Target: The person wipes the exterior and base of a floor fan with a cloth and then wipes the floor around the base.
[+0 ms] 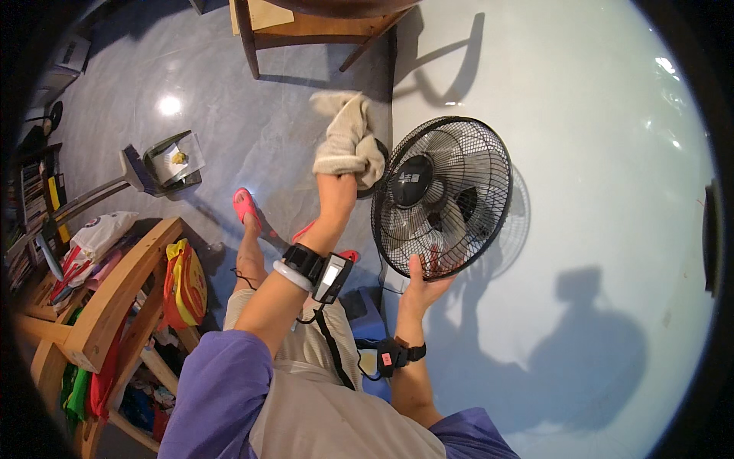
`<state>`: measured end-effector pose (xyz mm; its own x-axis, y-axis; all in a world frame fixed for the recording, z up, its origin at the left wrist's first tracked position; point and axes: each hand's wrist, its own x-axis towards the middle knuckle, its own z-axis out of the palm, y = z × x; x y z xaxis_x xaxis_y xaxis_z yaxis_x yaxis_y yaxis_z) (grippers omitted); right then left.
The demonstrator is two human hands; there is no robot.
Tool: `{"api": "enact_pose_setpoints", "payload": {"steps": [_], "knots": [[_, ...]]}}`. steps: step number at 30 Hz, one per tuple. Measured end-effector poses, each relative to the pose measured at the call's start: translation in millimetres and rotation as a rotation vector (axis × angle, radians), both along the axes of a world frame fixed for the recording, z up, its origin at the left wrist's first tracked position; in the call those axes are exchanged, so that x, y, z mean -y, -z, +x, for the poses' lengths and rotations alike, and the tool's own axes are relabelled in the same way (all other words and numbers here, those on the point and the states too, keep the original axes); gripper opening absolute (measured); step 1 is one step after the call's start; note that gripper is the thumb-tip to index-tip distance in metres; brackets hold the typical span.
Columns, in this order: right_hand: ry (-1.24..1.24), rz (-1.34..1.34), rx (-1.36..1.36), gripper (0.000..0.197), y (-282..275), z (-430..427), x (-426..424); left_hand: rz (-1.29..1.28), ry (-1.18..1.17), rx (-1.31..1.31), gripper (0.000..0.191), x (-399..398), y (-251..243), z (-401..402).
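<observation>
My left hand reaches forward with a beige cloth wrapped over it. The fabric hides its fingers, and one loose end of the cloth is blurred. Just right of the cloth stands a black fan, its round wire guard tilted towards me. My right hand grips the lower rim of that guard, with the thumb in front and the fingers behind the wires. Transparent blades and a dark hub show through the guard. A dark base is partly hidden behind the cloth.
A pale wall rises close behind the fan. Ahead stands a wooden chair. On the grey floor at left, a broom lies against a dustpan holding scraps. A wooden rack with bags and clothes is at my left; a blue stool is beside me.
</observation>
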<state>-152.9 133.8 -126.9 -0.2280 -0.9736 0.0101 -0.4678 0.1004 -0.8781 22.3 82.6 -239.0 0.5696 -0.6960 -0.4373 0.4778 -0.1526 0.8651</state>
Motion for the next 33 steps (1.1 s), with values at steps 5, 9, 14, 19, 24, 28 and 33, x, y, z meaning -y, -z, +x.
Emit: {"api": "enact_pose_setpoints", "payload": {"steps": [5,9,14,19,24,28,33], "knots": [[0.019,-0.006,0.073,0.078,7.8,-5.4,-1.5,0.357,1.254,0.754,0.026,-62.2,28.7,-30.5],[0.006,0.000,0.099,0.077,3.4,-1.6,0.6,0.560,1.235,0.691,0.028,-120.9,88.8,-26.4],[-0.017,-0.013,0.032,0.077,4.3,-1.3,-2.5,0.526,0.846,0.568,0.035,-91.2,69.3,-8.2],[0.073,0.063,0.048,0.076,-1.1,-1.1,0.8,-0.033,0.148,-0.751,0.032,-5.3,-24.4,-7.4],[0.054,0.031,0.108,0.075,-4.0,-1.6,3.9,-0.167,-0.080,-0.266,0.032,25.3,-46.6,6.1],[-0.005,0.020,-0.028,0.077,-1.1,1.8,4.1,0.023,0.063,0.701,0.033,-3.7,-9.3,-23.3],[0.036,-0.007,0.104,0.075,-2.3,-2.5,3.3,0.302,1.129,0.620,0.033,-86.7,47.8,-33.5]]}}
